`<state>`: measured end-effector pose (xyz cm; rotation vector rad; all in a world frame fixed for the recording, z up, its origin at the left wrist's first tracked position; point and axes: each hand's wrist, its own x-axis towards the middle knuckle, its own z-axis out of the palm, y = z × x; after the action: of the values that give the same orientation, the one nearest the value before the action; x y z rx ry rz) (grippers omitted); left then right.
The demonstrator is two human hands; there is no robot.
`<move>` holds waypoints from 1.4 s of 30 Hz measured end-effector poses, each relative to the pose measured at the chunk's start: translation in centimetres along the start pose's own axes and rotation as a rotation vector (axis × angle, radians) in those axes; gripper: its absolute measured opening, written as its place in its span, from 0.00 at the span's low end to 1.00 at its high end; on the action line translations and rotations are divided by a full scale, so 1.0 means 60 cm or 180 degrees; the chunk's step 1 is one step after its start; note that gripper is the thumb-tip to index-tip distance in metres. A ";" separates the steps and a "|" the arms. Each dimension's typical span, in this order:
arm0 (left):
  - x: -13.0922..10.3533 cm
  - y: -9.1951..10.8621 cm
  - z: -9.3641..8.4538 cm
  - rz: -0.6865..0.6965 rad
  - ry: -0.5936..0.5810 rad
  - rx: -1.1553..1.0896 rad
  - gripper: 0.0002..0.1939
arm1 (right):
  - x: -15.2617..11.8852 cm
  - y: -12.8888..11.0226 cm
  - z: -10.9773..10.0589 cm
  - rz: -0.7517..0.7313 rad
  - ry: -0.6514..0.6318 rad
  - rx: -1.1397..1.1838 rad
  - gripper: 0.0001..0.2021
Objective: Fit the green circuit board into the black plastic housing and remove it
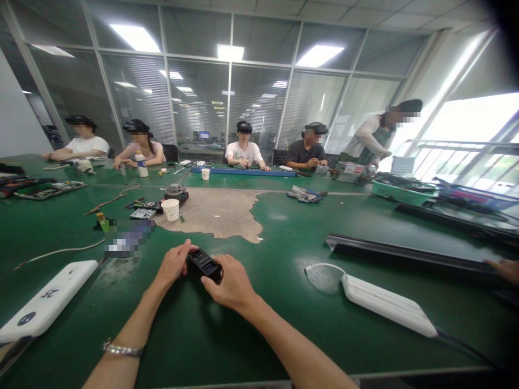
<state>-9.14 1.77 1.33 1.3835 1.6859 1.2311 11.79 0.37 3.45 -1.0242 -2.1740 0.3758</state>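
A small black device with a lit screen (204, 261) is held low over the green table, screen facing up. My right hand (235, 283) grips its near right end, thumb along the near side and fingers curled round the far side. At its left end is my left hand (175, 263), closed about the edge with the thumb on top; its other fingers are partly hidden. A metal bracelet (124, 350) circles my left wrist.
White power banks or adapters lie left (51, 297) and right (387, 303), with cables. A black metal strip (405, 259) is at right, near another person's hand (506, 270). A paper cup (171, 209) stands by electronic parts (142, 213). Several people sit or stand across the table.
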 end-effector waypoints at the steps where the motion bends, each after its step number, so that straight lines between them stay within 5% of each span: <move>1: 0.001 -0.002 0.000 -0.0008 -0.0059 0.0016 0.33 | -0.003 0.001 0.001 0.0020 -0.0023 -0.0006 0.17; 16: 0.008 -0.010 -0.001 -0.0030 -0.0356 -0.0002 0.33 | -0.014 0.001 0.018 0.0106 0.0056 0.0222 0.11; 23: 0.009 -0.011 -0.004 -0.0114 -0.0308 -0.0135 0.36 | 0.000 -0.006 -0.009 -0.0118 0.0421 0.0566 0.10; 29: 0.011 -0.008 -0.002 -0.0194 -0.0219 -0.0406 0.32 | 0.022 0.025 -0.029 0.0217 0.0773 0.0502 0.13; 35: 0.003 -0.006 -0.007 -0.0457 -0.0504 -0.0684 0.28 | 0.024 0.076 -0.010 0.0726 0.0436 -0.0017 0.15; 42: 0.002 -0.007 -0.008 -0.0708 -0.0747 -0.1300 0.25 | 0.016 0.080 0.000 0.0859 0.0246 -0.0233 0.22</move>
<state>-9.75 1.75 1.12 1.0190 1.2984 1.1556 14.02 4.21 1.41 -1.3565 -1.9974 0.3752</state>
